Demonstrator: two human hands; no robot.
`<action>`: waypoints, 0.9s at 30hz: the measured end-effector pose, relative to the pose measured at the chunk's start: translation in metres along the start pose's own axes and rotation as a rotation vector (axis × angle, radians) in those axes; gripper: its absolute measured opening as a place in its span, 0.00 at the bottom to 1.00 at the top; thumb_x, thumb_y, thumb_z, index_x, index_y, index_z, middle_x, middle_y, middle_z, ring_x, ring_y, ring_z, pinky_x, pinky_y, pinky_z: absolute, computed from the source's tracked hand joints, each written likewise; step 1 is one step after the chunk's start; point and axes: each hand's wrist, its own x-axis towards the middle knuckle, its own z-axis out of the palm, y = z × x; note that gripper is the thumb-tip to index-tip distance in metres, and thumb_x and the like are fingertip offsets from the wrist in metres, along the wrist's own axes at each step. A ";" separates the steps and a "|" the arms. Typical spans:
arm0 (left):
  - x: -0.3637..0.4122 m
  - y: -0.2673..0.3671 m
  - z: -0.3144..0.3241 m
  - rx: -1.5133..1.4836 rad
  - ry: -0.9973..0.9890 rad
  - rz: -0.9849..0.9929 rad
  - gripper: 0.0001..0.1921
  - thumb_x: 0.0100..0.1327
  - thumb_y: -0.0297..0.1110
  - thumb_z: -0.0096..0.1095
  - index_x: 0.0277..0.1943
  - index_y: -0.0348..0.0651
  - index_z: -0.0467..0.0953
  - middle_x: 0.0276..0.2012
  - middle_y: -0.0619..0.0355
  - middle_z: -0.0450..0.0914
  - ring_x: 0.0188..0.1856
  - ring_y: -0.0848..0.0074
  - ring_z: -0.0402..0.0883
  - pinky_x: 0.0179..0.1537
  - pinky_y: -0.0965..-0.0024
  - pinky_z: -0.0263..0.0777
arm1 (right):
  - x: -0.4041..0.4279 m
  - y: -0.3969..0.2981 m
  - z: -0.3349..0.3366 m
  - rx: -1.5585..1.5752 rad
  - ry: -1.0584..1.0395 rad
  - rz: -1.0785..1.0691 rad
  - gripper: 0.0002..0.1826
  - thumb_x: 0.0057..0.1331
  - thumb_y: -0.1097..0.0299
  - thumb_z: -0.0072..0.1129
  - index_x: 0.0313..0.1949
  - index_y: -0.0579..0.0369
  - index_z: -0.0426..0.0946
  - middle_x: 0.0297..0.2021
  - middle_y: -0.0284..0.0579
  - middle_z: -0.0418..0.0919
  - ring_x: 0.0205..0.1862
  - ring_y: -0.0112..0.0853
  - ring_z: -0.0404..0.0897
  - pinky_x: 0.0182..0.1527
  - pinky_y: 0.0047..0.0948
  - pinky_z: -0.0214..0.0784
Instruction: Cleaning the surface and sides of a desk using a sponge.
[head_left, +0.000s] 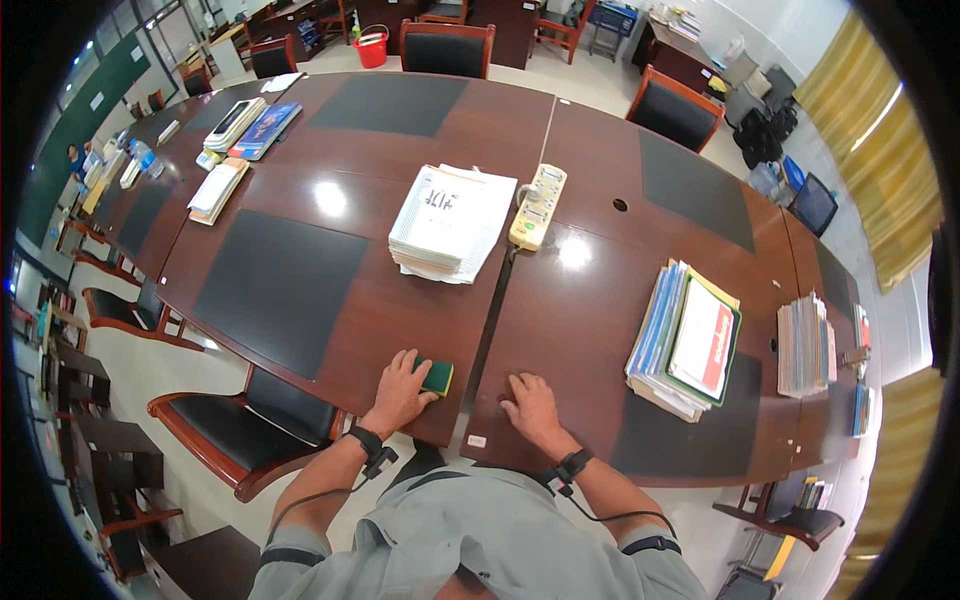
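Observation:
My left hand (399, 391) lies over the left part of a green and yellow scouring sponge (437, 376), near the front edge of a dark wooden conference table (442, 322). Its thumb and fingers touch the sponge, which rests flat on the wood. Across the gap between two table sections, my right hand (532, 409) rests on the wood with its fingers a little apart and nothing in it. Farther off, a thick stack of papers (452, 217) stands beside a yellowish power strip (538, 208), whose cable runs into the gap. Both wrists wear black straps with small wired devices.
A pile of folders and booklets (686, 341) stands to the right, with a paper stack (805, 346) beyond it. Books (265, 129), a notebook pile (218, 190) and a plastic bottle (147, 158) are at the left. A wooden chair (247, 435) stands close at the left front edge.

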 end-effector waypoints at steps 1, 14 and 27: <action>0.002 0.005 0.000 0.001 -0.009 0.009 0.35 0.52 0.41 0.77 0.63 0.42 0.71 0.64 0.40 0.68 0.68 0.46 0.64 0.63 0.50 0.65 | -0.007 0.010 -0.005 -0.009 0.008 0.053 0.30 0.59 0.61 0.69 0.59 0.60 0.74 0.57 0.56 0.73 0.60 0.52 0.70 0.61 0.48 0.66; 0.000 0.004 0.012 0.018 0.081 0.025 0.35 0.51 0.39 0.77 0.61 0.38 0.71 0.54 0.45 0.74 0.61 0.50 0.70 0.59 0.51 0.66 | -0.098 0.081 -0.044 0.083 0.238 0.195 0.24 0.63 0.64 0.65 0.56 0.63 0.76 0.54 0.58 0.77 0.58 0.52 0.74 0.61 0.45 0.67; -0.003 -0.065 0.008 0.112 0.190 -0.233 0.35 0.53 0.38 0.78 0.62 0.37 0.70 0.55 0.45 0.74 0.58 0.50 0.71 0.59 0.52 0.67 | -0.201 0.153 -0.070 0.166 0.455 0.695 0.18 0.66 0.63 0.61 0.51 0.63 0.79 0.40 0.57 0.84 0.41 0.49 0.84 0.47 0.42 0.76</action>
